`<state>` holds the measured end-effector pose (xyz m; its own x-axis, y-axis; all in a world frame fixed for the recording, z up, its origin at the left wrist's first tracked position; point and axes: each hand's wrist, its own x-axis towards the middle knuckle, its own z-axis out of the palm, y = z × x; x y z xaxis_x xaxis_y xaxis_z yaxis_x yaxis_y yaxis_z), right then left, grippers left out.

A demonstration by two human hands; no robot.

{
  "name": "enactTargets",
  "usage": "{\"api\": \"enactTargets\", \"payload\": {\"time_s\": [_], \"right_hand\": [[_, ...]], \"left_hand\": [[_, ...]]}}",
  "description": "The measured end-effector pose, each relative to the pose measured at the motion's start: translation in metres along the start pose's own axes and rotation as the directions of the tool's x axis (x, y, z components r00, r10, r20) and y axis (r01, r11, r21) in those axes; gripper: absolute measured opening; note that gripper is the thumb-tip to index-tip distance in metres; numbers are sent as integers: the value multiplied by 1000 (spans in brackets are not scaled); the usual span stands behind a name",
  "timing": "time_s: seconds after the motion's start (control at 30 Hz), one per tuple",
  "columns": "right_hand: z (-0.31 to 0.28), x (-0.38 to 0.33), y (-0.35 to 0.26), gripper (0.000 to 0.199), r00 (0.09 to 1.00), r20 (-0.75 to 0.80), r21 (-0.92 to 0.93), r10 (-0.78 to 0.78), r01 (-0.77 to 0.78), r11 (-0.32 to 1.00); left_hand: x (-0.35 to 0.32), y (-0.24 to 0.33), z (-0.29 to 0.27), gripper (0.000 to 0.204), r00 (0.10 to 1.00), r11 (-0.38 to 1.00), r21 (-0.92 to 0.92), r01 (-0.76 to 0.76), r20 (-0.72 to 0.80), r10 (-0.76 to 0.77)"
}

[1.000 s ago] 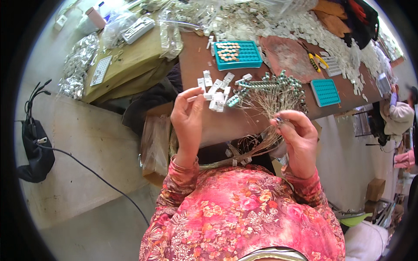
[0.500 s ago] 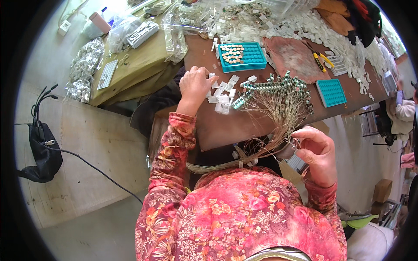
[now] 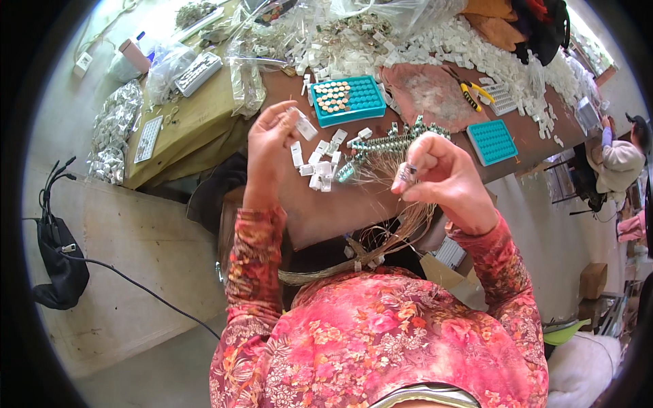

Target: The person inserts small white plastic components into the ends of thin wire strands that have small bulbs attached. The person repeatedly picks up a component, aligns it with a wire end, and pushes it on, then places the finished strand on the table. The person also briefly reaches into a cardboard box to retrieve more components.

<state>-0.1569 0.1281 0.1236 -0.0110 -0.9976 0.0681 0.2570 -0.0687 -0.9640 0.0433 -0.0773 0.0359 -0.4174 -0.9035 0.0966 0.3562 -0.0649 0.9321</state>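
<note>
My left hand (image 3: 267, 146) is raised over the table's front left part, pinching a small white plastic case (image 3: 305, 127) between thumb and fingers. Opposite it, my right hand (image 3: 452, 175) pinches a small shiny part (image 3: 407, 173), perhaps a little circuit board; fingers cover much of it. Several loose white cases (image 3: 318, 166) lie on the brown tabletop between the hands. Behind my right hand is a bundle of small green circuit boards (image 3: 371, 145). Their thin wires (image 3: 326, 275) trail over the table edge and across my lap.
A teal tray (image 3: 326, 122) with round, coin-like discs stands behind the white cases. Another teal tray (image 3: 493, 141), yellow-handled pliers (image 3: 469, 96) and a pink cloth (image 3: 422, 88) lie to the right. White pieces (image 3: 442, 47) heap along the back. A person (image 3: 622, 160) sits far right.
My left hand has lifted a white case from the loose group. My right hand has risen from beside the wires to above the table, bringing its small part closer to the left hand.
</note>
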Motion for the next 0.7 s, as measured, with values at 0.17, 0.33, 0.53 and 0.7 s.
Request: {"api": "enactTargets", "payload": {"time_s": [0.17,0.33,0.53,0.7], "right_hand": [[4,27,5,28,994,24,135,103,-106,985],[4,40,5,26,994,49,138,99,-105,985],[7,45,5,23,998,10,-8,60,-60,998],[5,44,1,21,995,23,-49,95,-94,994]], "left_hand": [[-52,10,47,15,990,897,-422,127,107,-90],[-76,24,73,10,968,794,-558,241,201,-153],[-83,28,82,7,958,912,-309,269,183,-220],[-78,27,74,25,927,806,-462,369,245,-284]]}}
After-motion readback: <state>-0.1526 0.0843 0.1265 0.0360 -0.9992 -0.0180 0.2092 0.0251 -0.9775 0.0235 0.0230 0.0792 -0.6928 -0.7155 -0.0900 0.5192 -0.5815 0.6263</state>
